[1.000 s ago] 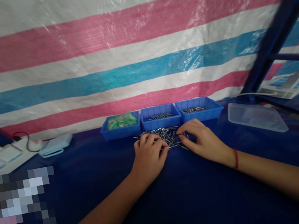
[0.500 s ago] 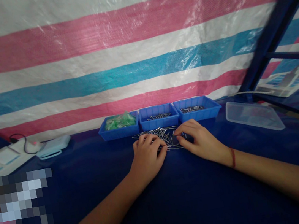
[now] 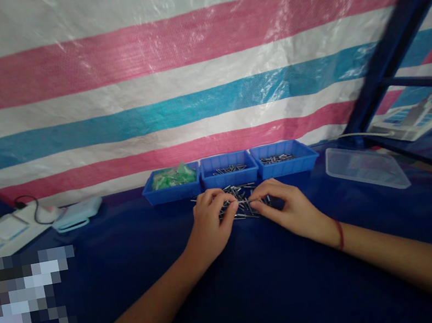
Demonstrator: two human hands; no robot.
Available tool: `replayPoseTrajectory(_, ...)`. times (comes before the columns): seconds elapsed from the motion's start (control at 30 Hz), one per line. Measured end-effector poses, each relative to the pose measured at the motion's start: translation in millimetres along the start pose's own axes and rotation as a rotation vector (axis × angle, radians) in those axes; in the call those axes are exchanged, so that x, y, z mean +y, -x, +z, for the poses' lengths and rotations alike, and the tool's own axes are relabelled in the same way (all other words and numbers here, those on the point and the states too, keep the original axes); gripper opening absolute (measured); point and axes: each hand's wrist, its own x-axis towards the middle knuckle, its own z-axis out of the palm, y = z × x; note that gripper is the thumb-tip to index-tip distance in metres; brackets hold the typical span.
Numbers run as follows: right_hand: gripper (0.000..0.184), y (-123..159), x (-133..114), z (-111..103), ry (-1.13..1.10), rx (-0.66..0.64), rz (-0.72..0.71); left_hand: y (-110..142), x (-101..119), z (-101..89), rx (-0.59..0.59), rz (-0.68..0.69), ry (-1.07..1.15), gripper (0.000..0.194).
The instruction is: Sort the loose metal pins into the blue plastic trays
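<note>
A loose pile of blind rivets, thin and silvery with long stems, lies on the dark blue table. Over the pile, my left hand pinches one end of a slim rivet between thumb and forefinger. My right hand, with a red cord at the wrist, has thumb and forefinger closed at the rivet's other end. The rivet lies level, bridging both sets of fingertips; its ends are hidden. The left hand's other fingers curl over part of the pile.
Behind the pile stand three blue bins: the left bin with green plastic bags, the middle bin and right bin with more rivets. A clear plastic lid lies right. A power strip and light-blue case sit left.
Both hands have come closer together above the pile. A rivet now spans their fingertips, where the hands were apart among the rivets before. The bins have not moved.
</note>
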Motion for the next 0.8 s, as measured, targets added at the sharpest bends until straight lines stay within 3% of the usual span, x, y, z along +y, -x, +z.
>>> replayPoseTrajectory(0.33,0.006,1.5,-4.3,-0.6,-0.003,-0.009,-0.048,2.2,4.8,-1.9,-0.078,0.168,0.029,0.016)
replayPoseTrajectory(0.8,0.006,1.8,-4.2,-0.3,-0.005,-0.006,-0.069,1.5,6.0,-5.3,-0.054,0.130,0.028,0.009)
